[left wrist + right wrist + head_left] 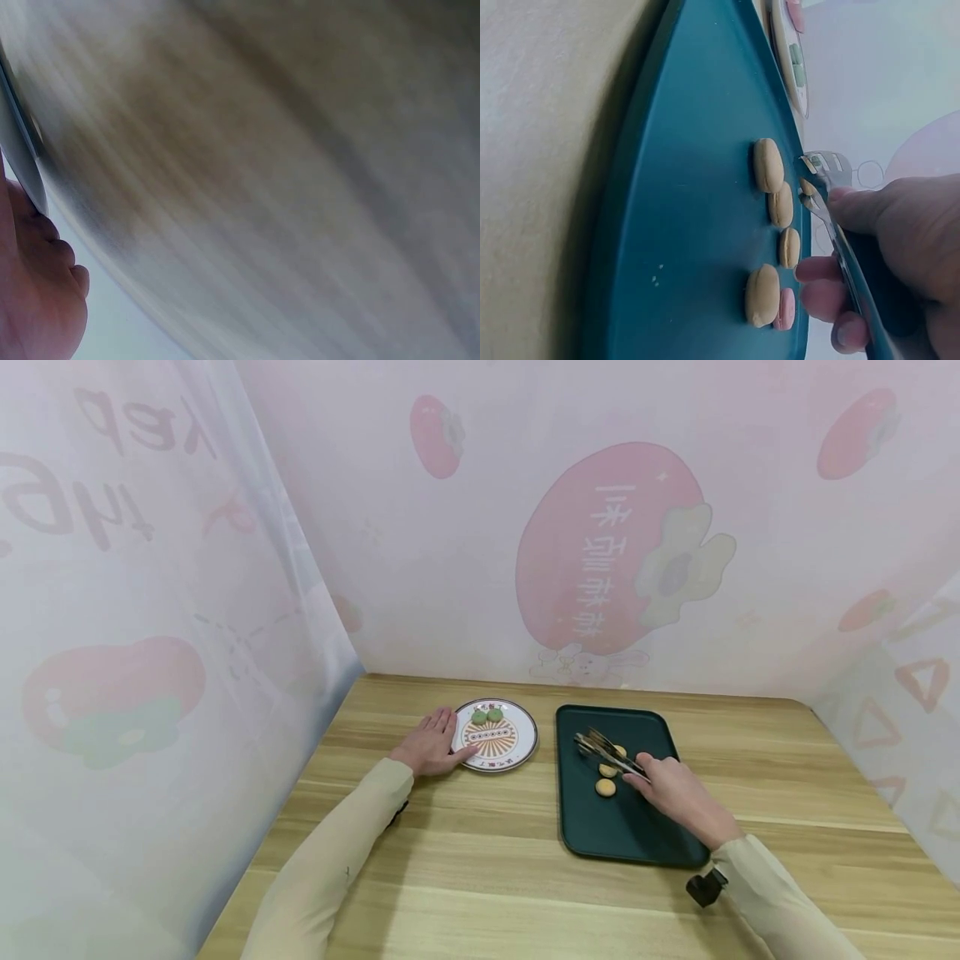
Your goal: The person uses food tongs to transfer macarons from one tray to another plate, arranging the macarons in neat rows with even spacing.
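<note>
Spread along the left rim of a round white plate (528, 727), my left hand (429, 745) has straight fingers, with the thumb over the rim. Two green macarons (494, 715) sit near the plate's far side. My right hand (678, 793) grips metal tongs (613, 758) above a dark green tray (600, 839). Several tan macarons (763, 295) lie in a row on the tray, and the right wrist view shows a pink macaron (784, 309) beside them. The tongs' tips are spread a little apart, just past the row's far side.
Plate and tray stand side by side on a wooden table (480, 860), with a strip of wood between them. Printed pale curtains (480, 527) hang behind the table and on both sides. A few crumbs (656, 276) dot the tray.
</note>
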Tool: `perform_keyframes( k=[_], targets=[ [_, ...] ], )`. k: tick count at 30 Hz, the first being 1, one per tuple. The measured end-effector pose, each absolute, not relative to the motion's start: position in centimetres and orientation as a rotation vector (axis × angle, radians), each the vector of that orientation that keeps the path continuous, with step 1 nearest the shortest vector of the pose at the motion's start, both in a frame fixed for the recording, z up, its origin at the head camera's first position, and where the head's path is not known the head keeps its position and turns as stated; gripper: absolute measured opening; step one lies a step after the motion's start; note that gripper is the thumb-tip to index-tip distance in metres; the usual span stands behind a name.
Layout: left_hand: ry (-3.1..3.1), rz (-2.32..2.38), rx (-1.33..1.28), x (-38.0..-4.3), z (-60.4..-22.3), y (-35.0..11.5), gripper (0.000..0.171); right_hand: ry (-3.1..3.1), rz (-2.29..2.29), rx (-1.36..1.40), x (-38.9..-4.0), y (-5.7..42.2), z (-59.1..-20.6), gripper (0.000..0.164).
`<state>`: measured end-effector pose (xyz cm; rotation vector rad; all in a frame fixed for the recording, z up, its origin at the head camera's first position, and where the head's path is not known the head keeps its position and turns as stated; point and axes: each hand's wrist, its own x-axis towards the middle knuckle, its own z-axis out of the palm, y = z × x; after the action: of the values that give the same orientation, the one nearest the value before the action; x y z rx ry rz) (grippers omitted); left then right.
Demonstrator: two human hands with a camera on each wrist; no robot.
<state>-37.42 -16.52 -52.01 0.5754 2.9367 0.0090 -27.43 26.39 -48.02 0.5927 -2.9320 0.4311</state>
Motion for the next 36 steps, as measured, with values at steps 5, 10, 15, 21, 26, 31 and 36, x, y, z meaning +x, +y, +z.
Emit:
perform_keyframes(
  k=[5, 10, 15, 21, 26, 31, 36],
  targets=[
    [2.935, -0.001, 0.570, -37.4, -52.0, -16.5, 0.103, -2.934, 0.444, 0.594, -27.8, 26.1, -47.7, 0.023],
    [2.944, 0.006, 0.578, -37.4, -52.2, -16.5, 0.103, -2.929, 0.454, 0.607, -28.2, 25.4, -47.4, 0.022],
    [2.958, 0.006, 0.585, -37.4, -52.3, -16.6, 0.103, -2.932, 0.490, 0.611, -28.5, 24.4, -47.0, 0.022],
    [2.962, 0.030, 0.588, -37.3, -52.1, -16.6, 0.100, -2.933, 0.497, 0.615, -28.9, 23.3, -46.8, 0.022],
    [2.961, 0.023, 0.590, -37.3, -52.2, -16.6, 0.100, -2.920, 0.500, 0.630, -29.3, 22.6, -46.8, 0.024],
    [2.961, 0.029, 0.597, -37.3, -52.1, -16.6, 0.101, -2.932, 0.539, 0.650, -29.7, 21.6, -46.8, 0.024],
    [2.967, 0.031, 0.603, -37.3, -52.0, -16.6, 0.100, -2.996, 0.557, 0.606, -30.2, 20.3, -46.4, 0.025]
  ],
)
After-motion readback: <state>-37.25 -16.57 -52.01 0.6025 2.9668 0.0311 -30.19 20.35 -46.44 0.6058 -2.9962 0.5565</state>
